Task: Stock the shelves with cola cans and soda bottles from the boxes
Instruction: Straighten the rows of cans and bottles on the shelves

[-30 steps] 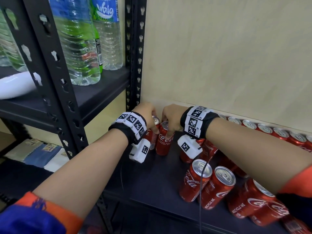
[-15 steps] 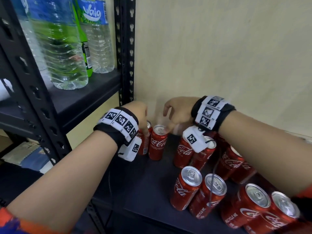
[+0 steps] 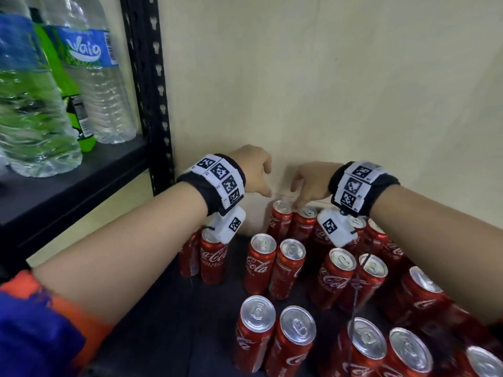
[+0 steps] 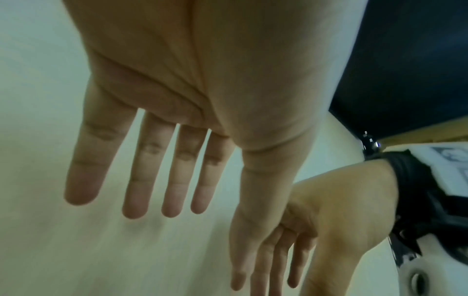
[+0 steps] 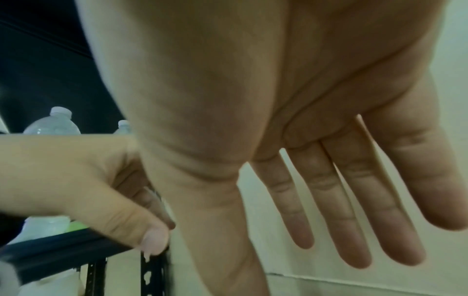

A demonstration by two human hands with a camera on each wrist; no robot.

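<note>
Several red cola cans [image 3: 261, 263] stand upright on the dark shelf [image 3: 174, 333]. Two more cans [image 3: 213, 258] stand at the far left, partly hidden under my left wrist camera. My left hand [image 3: 262, 180] hovers above and behind them with nothing in it. In the left wrist view its fingers [image 4: 149, 170] are straight and spread against the wall. My right hand [image 3: 300, 191] hangs open just over the back-row cans [image 3: 283, 213]. Its fingers [image 5: 336, 200] are also straight and hold nothing.
A black perforated upright [image 3: 148, 91] separates this shelf from a higher shelf [image 3: 68, 183] on the left that carries clear water bottles [image 3: 100, 85] and a green bottle [image 3: 68, 88]. A cream wall [image 3: 340, 91] closes the back. The shelf's front left is bare.
Both hands let go of the two cans at the shelf's left, rose and opened. Those cans now stand alone, and the head view has moved closer and higher.
</note>
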